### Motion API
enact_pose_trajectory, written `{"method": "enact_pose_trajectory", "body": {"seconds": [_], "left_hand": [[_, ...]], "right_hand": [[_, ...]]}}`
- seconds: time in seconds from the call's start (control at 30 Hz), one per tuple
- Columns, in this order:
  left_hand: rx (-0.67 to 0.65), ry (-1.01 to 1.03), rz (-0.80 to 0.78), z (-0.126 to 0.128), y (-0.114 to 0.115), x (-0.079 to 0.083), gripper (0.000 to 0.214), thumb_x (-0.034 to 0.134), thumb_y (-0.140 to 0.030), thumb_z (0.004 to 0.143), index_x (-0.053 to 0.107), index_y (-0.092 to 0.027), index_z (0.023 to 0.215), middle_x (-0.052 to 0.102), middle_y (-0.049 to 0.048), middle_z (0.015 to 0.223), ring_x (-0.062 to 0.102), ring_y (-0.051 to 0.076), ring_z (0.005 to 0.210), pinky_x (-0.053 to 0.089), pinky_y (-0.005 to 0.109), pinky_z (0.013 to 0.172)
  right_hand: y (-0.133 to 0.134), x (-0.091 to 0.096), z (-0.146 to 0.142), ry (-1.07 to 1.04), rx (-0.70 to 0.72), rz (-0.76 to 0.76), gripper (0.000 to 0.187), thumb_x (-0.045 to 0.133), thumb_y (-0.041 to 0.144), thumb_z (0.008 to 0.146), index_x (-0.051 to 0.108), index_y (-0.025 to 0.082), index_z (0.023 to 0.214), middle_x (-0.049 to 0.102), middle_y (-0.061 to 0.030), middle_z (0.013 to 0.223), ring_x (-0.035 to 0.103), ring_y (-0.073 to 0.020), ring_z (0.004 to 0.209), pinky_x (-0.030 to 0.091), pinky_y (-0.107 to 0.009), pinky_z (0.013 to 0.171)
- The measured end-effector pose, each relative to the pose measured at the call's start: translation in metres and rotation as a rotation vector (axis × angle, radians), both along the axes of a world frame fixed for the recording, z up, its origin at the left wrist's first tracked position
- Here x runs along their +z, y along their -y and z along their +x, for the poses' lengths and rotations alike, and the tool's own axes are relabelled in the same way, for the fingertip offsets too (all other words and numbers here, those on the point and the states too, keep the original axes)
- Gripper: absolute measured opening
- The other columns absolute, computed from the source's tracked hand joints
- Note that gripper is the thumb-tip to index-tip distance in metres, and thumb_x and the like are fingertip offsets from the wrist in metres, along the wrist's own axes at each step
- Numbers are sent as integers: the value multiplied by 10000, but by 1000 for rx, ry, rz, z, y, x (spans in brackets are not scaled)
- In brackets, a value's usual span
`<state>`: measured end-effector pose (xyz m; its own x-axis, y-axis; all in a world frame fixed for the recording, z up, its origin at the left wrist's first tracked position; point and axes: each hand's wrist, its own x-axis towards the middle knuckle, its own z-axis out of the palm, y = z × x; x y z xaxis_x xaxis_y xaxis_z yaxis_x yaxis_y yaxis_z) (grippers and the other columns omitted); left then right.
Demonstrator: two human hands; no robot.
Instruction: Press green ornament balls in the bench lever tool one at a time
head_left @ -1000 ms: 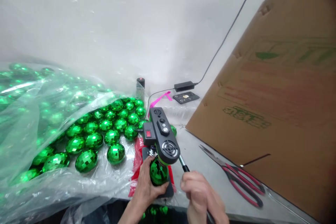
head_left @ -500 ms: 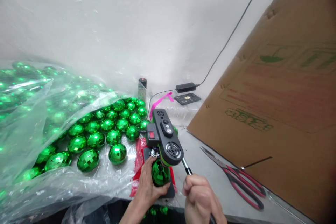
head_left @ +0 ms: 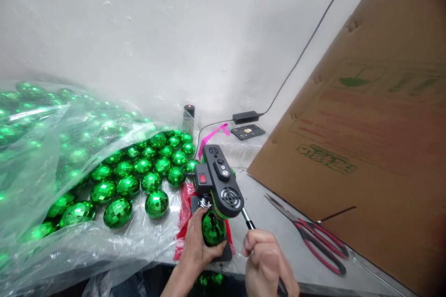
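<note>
My left hand (head_left: 197,243) is wrapped round a shiny green faceted ball ornament (head_left: 213,228), thumb at its near side and fingers along its left. The ornament sits beneath the head of a black and green machine (head_left: 223,181) with round vents and a red switch, above a dark base plate (head_left: 227,254). My right hand (head_left: 266,260) is closed in a fist round the dark grip of the machine's metal lever (head_left: 248,220). Where the machine meets the ornament's top is hidden under its head.
Many green ornaments (head_left: 127,185) lie left, partly under clear plastic sheeting (head_left: 104,248). Red plastic (head_left: 184,222) lies under the base. Red-handled scissors (head_left: 313,236) and a large cardboard box (head_left: 348,139) are right. Behind are a power adapter (head_left: 247,117), a dark flat plate (head_left: 248,132) and pink ribbon (head_left: 211,137).
Both hands keep their holds, on the ornament and the lever, in nearly the same place. The view has shifted very slightly; the box and scissors appear a little further left.
</note>
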<state>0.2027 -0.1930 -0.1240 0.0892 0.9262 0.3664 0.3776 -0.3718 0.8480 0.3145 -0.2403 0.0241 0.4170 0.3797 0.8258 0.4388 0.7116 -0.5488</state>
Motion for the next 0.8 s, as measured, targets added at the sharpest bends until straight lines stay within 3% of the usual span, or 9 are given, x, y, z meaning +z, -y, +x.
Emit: {"method": "enact_pose_trajectory", "body": {"seconds": [0.6,0.8], "left_hand": [[-40,-4,-26,-3,-2,11,826,870,-243,657,560,-170,1419,742,198,1367,741,406,1296,607,643,1127],[-24,-14,-25,-3,-3,9,856,899,-233,619,584,-178,1413,751,180,1361,749,405,1280,621,631,1115]], "right_hand": [[2,-3,-2,-40,-3,-33,409,469,165,1114,523,216,712,560,23,672,556,-123,592,441,-267,562],[1,-2,-3,-45,-19,-16,413,474,167,1109,514,217,701,546,27,653,556,-124,574,443,-262,548]]}}
